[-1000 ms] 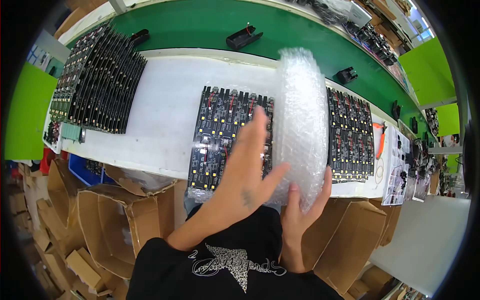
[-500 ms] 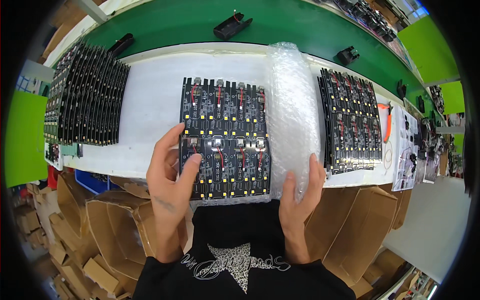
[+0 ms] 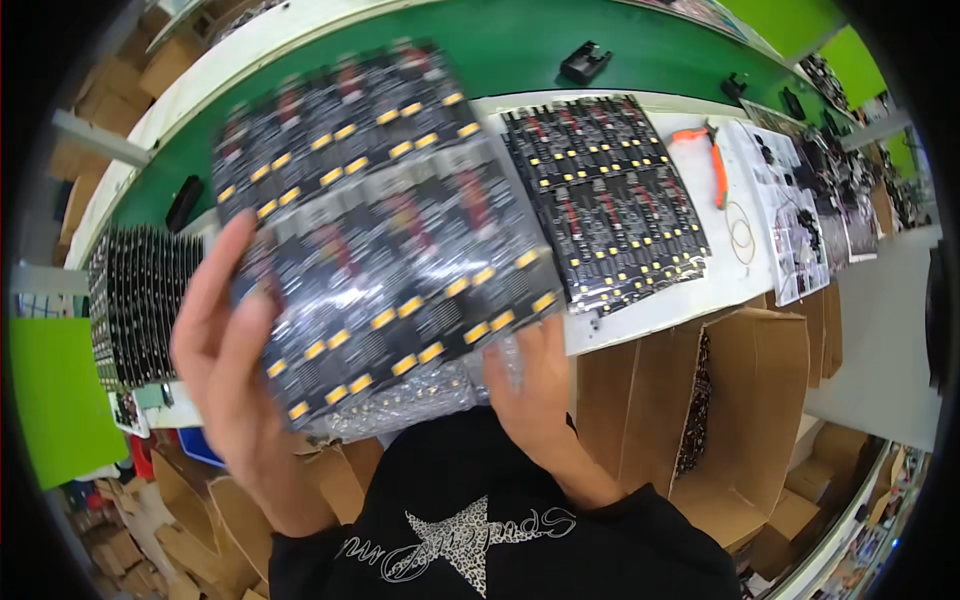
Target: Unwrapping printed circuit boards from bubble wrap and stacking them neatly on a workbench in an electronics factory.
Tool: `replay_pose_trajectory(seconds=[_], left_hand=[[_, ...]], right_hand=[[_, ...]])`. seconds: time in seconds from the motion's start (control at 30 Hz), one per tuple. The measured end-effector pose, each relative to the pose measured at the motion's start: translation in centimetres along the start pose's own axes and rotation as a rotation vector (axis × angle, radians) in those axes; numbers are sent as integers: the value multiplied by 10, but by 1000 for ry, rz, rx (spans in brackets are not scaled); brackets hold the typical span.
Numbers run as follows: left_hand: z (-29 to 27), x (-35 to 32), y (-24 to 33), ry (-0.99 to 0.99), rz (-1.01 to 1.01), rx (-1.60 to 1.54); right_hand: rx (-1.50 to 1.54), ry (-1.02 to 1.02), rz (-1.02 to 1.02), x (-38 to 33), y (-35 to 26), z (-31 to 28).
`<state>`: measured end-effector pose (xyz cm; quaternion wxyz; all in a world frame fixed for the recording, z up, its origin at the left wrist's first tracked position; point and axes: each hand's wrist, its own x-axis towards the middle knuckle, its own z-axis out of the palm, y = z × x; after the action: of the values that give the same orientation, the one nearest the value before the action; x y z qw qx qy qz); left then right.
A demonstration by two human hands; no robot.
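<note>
My left hand (image 3: 235,370) is closed on the left edge of a black circuit board panel (image 3: 400,260), thumb on its face. The panel is raised and tilted, with yellow-topped parts in rows and red wires, blurred by motion. Beneath its lower edge lies bubble wrap (image 3: 400,408), mostly hidden by the panel. My right hand (image 3: 530,390) is at the panel's lower right corner, with bubble wrap between its thumb and fingers; the fingertips are partly covered.
A stack of similar panels (image 3: 610,210) lies to the right, and upright panels (image 3: 140,300) stand in a row at left. Orange-handled cutters (image 3: 718,170) and a white tray (image 3: 795,270) are farther right. Open cardboard boxes (image 3: 750,400) stand below the table edge. Black housings (image 3: 585,63) sit on the green strip.
The panel has risen off the table toward me in my left hand and tilted. My right hand has moved in under its corner. The whole view has turned, shifting the surroundings.
</note>
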<state>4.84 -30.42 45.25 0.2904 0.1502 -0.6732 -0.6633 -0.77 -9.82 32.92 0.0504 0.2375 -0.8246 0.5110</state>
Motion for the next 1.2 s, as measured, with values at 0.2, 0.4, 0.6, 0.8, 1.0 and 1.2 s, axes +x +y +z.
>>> replay_pose_trajectory(seconds=[0.2,0.4,0.6,0.8,1.0,1.2], left_hand=[[122,34,-25,-312,-217,-323],[169,37,-42,-421,-344,-350],[175,32,-48,-432,-371,-256],[142,8,-21,-395,-174,190],[75,-19,-36,-232,131,847],[47,-63,-73,-283,142,987]], right_hand=[[57,8,66,0,0,-7],[163,0,21,3,7,-13],[223,-32,36,2,12,-15],[205,-7,36,2,11,-15],[183,80,-61,2,8,-6],[187,92,-141,12,-23,-5]])
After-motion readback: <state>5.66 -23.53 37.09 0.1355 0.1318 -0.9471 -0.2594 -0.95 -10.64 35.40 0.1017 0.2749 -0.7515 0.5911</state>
